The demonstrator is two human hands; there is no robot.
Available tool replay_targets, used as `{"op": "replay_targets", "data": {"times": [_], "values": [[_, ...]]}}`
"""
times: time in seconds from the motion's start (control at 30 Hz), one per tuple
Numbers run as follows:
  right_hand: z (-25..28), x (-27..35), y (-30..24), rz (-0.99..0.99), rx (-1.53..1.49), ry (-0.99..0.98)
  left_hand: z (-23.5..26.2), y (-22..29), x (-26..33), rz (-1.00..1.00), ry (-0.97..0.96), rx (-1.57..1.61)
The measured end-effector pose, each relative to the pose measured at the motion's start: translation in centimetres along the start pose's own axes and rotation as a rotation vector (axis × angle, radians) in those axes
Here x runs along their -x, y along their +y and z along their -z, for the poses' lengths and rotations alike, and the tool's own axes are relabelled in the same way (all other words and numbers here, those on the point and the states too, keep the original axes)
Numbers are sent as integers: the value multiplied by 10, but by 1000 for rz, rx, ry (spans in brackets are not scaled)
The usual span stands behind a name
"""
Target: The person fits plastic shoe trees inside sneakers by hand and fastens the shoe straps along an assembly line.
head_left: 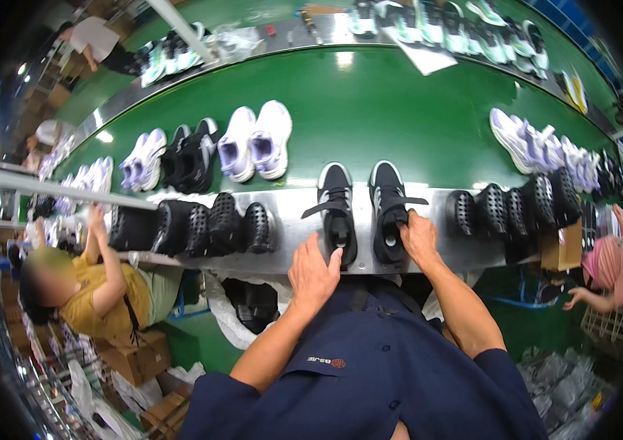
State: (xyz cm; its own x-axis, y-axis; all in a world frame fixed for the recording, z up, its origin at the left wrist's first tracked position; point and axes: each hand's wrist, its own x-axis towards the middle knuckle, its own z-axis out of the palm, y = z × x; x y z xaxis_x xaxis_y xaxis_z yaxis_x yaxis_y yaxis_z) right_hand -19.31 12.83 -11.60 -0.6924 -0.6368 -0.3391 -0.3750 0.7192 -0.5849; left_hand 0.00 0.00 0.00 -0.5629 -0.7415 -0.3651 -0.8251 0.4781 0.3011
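Seemingly amid shoe handling, the right hand (418, 236) pinches one black shoe (387, 194) at frame centre; the loosely spread left hand (314, 274) would need closing to grip.

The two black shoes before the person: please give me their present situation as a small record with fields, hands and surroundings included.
Shoes: left black shoe and right black shoe, side by side, toes pointing away
Straps: free ends stick outward
Left hand: at left shoe's heel; contact unclear
Right hand: at right shoe's opening; grip unclear
Under shoes: metal ledge
Both sides: black perforated objects
Beyond, left: white-and-purple shoes
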Motion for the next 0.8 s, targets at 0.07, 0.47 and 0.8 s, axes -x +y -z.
{"op": "replay_targets", "data": {"times": [0.07,0.47,0.8], "values": [[16,-2,-8,53,44,32,-23,-13,-32,13,62,140],[166,-6,35,-62,-18,-49,40,-21,-73,-147,898,147],[122,-19,-66,148,-233,-367,90,-197,-79,155,930,-15]]}}
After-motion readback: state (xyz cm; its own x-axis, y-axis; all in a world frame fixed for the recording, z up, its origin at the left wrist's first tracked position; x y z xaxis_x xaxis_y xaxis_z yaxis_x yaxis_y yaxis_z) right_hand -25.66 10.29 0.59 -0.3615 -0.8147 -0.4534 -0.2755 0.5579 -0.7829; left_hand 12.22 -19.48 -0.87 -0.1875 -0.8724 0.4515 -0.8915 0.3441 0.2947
